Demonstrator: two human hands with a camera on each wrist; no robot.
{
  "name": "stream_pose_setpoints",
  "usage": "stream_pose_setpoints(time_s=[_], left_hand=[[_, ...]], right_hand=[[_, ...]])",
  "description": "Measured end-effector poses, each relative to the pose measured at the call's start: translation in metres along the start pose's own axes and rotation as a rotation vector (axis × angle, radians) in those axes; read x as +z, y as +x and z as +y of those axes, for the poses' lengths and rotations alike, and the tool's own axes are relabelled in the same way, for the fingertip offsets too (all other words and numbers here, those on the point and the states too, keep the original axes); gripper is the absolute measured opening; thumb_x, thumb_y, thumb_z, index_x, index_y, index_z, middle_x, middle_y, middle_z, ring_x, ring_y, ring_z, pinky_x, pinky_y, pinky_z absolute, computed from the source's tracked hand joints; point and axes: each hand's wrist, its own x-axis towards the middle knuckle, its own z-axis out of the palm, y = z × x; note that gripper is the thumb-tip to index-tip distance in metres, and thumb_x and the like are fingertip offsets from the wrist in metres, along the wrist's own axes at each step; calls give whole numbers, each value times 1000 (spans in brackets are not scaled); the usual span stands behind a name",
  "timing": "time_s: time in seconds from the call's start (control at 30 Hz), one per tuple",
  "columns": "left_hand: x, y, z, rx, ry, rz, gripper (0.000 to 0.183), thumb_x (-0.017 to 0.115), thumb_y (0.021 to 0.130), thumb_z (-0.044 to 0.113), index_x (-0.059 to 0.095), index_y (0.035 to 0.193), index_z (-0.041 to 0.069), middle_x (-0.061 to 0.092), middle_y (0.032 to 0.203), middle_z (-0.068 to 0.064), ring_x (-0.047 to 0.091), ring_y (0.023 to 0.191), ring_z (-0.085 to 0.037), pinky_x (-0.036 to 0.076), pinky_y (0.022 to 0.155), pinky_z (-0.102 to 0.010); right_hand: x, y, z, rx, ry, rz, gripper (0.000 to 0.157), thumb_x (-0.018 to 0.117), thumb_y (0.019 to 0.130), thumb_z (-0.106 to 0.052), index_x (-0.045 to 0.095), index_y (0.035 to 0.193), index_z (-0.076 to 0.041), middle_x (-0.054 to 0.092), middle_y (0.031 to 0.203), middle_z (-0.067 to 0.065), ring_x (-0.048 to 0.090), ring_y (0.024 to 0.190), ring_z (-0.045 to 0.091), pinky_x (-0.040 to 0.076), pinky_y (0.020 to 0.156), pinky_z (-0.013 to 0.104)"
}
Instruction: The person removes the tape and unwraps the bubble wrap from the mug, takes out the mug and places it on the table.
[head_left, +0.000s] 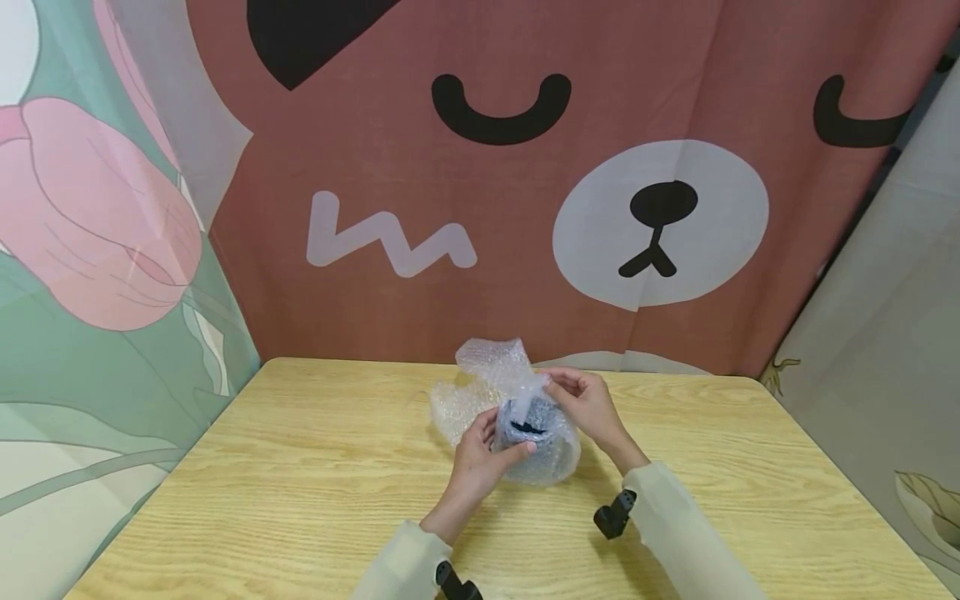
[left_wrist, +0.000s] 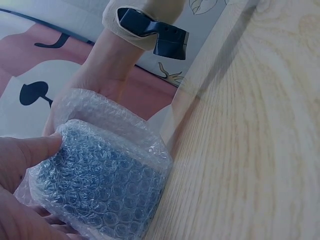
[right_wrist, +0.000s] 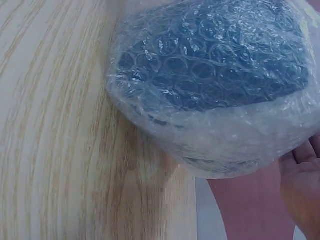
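Note:
A blue thing wrapped in clear bubble wrap (left_wrist: 110, 185) stands on the table between the two hands, a dark slit showing near its top in the head view. My left hand (head_left: 478, 462) grips it from the near left, thumb across the front and fingers round the side. At the upper right, my right hand (head_left: 591, 408) pinches the bubble wrap (head_left: 491, 362) beside the top. Loose wrap sticks up and spreads out behind and to the left. The layers blur the blue thing, so I cannot tell its kind.
A light wooden table (head_left: 300, 467) spreads around the bundle. Behind it hangs a curtain with a printed bear face (head_left: 420, 308). Patterned cloths (head_left: 97, 375) border both sides. Each pale sleeve carries a small black camera (head_left: 615, 514) at the wrist.

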Motion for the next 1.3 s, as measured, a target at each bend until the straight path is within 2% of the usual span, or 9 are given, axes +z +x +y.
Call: stream_pose_setpoints(time_s=[0.17, 0.4, 0.47, 0.63, 0.87, 0.97, 1.07, 1.2, 1.3], left_hand=[[-1, -4, 6, 9, 14, 3, 75, 81, 80, 15, 42, 141, -4, 45, 140, -26, 39, 132, -40, 35, 106, -48], [-1, -2, 2, 19, 5, 0, 75, 82, 79, 15, 43, 140, -3, 47, 140, -24, 40, 131, -39, 35, 106, -48], [-1, -1, 2, 19, 10, -1, 75, 83, 79, 16, 43, 140, -3, 47, 140, -23, 40, 131, -38, 35, 106, -48], [-1, -1, 2, 25, 19, 0, 76, 82, 79, 17, 43, 140, -4, 47, 140, -24, 40, 131, -40, 35, 106, -48], [0, 0, 0, 14, 26, 7, 75, 83, 78, 18, 44, 139, -3, 48, 139, -23, 41, 131, -39, 36, 106, -47], [0, 0, 0, 21, 26, 5, 75, 83, 78, 17, 44, 139, -4, 48, 139, -24, 41, 131, -39, 36, 106, -48], [-1, 1, 0, 18, 19, 3, 75, 83, 79, 18, 44, 139, -3, 48, 139, -23, 40, 132, -38, 35, 106, -47], [-1, 1, -1, 13, 3, -4, 76, 83, 79, 18, 44, 140, -3, 47, 140, -23, 39, 132, -38, 35, 106, -48], [-2, 0, -1, 14, -2, -11, 76, 83, 79, 18, 43, 141, -3, 46, 141, -24, 38, 132, -39, 34, 106, -49]], right_hand=[[-1, 1, -1, 34, 16, 28, 23, 61, 95, -4, 65, 113, 10, 69, 102, 22, 67, 88, 19, 54, 69, 24], [-4, 8, 36, 48, 53, 64, 28, 65, 95, -18, 67, 115, 1, 70, 104, 15, 66, 90, 13, 54, 71, 24], [-4, 9, 36, 61, 55, 79, 30, 65, 95, -18, 67, 116, 3, 69, 105, 16, 66, 91, 12, 54, 73, 24], [-4, 9, 32, 86, 68, 89, 29, 64, 95, -15, 66, 116, 5, 68, 107, 18, 65, 92, 9, 53, 76, 22], [-4, 3, 3, 98, 48, 110, 28, 61, 96, -6, 61, 117, 13, 66, 107, 24, 63, 91, 7, 51, 77, 19], [-5, 3, 3, 122, 51, 136, 28, 62, 95, -7, 63, 117, 11, 66, 108, 24, 62, 91, 6, 51, 77, 19], [-5, 4, 12, 77, 47, 121, 27, 63, 95, -7, 64, 116, 10, 68, 106, 21, 63, 89, 7, 52, 74, 20], [-4, 3, 10, 26, 69, 68, 27, 63, 94, -4, 63, 118, 9, 67, 108, 21, 65, 93, 15, 53, 75, 21], [-2, -1, -3, 18, 72, 36, 30, 63, 93, -1, 61, 121, 9, 64, 116, 23, 64, 103, 27, 53, 85, 27]])
